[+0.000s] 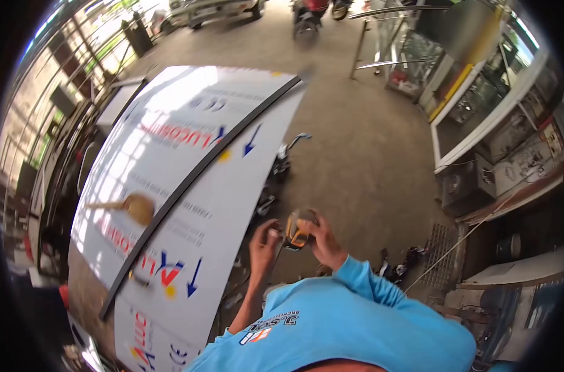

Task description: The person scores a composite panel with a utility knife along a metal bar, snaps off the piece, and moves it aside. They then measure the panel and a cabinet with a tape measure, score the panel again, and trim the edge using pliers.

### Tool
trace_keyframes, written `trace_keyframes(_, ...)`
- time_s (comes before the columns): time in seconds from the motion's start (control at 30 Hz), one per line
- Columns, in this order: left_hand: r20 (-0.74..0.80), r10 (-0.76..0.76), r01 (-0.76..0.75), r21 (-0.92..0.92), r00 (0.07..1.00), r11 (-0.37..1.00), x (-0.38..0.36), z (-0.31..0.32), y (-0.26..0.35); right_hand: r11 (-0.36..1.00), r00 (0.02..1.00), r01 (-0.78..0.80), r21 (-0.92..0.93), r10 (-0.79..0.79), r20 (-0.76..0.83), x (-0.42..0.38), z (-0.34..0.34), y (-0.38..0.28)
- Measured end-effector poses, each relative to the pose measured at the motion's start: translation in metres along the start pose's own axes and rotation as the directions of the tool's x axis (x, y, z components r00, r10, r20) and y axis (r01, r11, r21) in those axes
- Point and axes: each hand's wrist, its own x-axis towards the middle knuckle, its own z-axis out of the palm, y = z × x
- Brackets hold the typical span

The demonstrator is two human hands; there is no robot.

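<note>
In front of my chest my right hand [322, 239] is closed around a black and orange tape measure [299, 229]. My left hand [264, 245] is just to the left of it, with thumb and fingers curled together close to the case. What these fingers pinch, if anything, is too small to make out. Left of both hands lies a large white printed panel [214, 204]. A long dark straight bar [189, 180] runs diagonally over it. On the panel beside the bar is a brown mallet-like object with a handle [138, 208], somewhat blurred.
Shelves with a dark box [468, 186] and clutter line the right side. A metal grate [440, 251] lies on the floor by them. Tools and cables are under the panel's right edge. A motorcycle [307, 22] and a vehicle [217, 9] stand at the back.
</note>
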Motion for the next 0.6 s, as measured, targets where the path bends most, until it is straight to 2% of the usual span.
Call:
trace_keyframes(0.03,0.138,-0.054,0.047,0.053,0.989,0.998,0.012,0.039,-0.008,0.978,0.977,0.134,-0.162,-0.158,-0.145,-0.003,-0.025,-0.017)
trace_keyframes(0.07,0.290,-0.232,0.295,-0.196,0.928,0.935,0.020,0.076,-0.018,0.914,0.911,0.232,-0.332,-0.324,-0.256,-0.004,-0.046,-0.034)
trace_keyframes(0.1,0.363,-0.361,0.454,-0.214,0.859,0.865,0.034,0.107,-0.024,0.903,0.900,0.264,-0.338,-0.356,-0.250,-0.002,-0.064,-0.055)
trace_keyframes(0.17,0.476,-0.312,0.501,-0.346,0.823,0.793,0.067,0.154,-0.030,0.842,0.871,0.238,-0.483,-0.406,-0.277,0.009,-0.101,-0.097)
trace_keyframes(0.27,0.590,-0.195,0.495,-0.404,0.784,0.769,0.136,0.204,-0.045,0.845,0.792,0.325,-0.425,-0.489,-0.366,0.050,-0.155,-0.136)
trace_keyframes(0.33,0.609,-0.290,0.542,-0.280,0.738,0.792,0.181,0.240,-0.046,0.850,0.760,0.363,-0.381,-0.507,-0.407,0.085,-0.189,-0.170)
trace_keyframes(0.37,0.614,-0.273,0.531,-0.285,0.741,0.798,0.210,0.258,-0.056,0.856,0.743,0.394,-0.335,-0.511,-0.433,0.109,-0.202,-0.195)
trace_keyframes(0.43,0.594,-0.313,0.580,-0.333,0.741,0.744,0.273,0.288,-0.078,0.855,0.751,0.450,-0.256,-0.518,-0.409,0.151,-0.222,-0.244)
trace_keyframes(0.47,0.584,-0.426,0.691,-0.359,0.691,0.627,0.309,0.305,-0.085,0.873,0.780,0.438,-0.213,-0.487,-0.392,0.169,-0.236,-0.266)
trace_keyframes(0.5,0.571,-0.416,0.674,-0.372,0.708,0.638,0.345,0.322,-0.076,0.888,0.812,0.425,-0.175,-0.460,-0.360,0.193,-0.248,-0.296)
trace_keyframes(0.53,0.568,-0.422,0.656,-0.304,0.707,0.691,0.374,0.338,-0.064,0.921,0.834,0.379,-0.092,-0.383,-0.396,0.210,-0.254,-0.326)
trace_keyframes(0.57,0.556,-0.424,0.630,-0.248,0.715,0.736,0.404,0.358,-0.056,0.915,0.846,0.392,-0.096,-0.399,-0.353,0.228,-0.278,-0.347)
trace_keyframes(0.6,0.555,-0.382,0.601,-0.289,0.739,0.745,0.438,0.375,-0.054,0.914,0.867,0.395,-0.095,-0.405,-0.291,0.252,-0.303,-0.368)
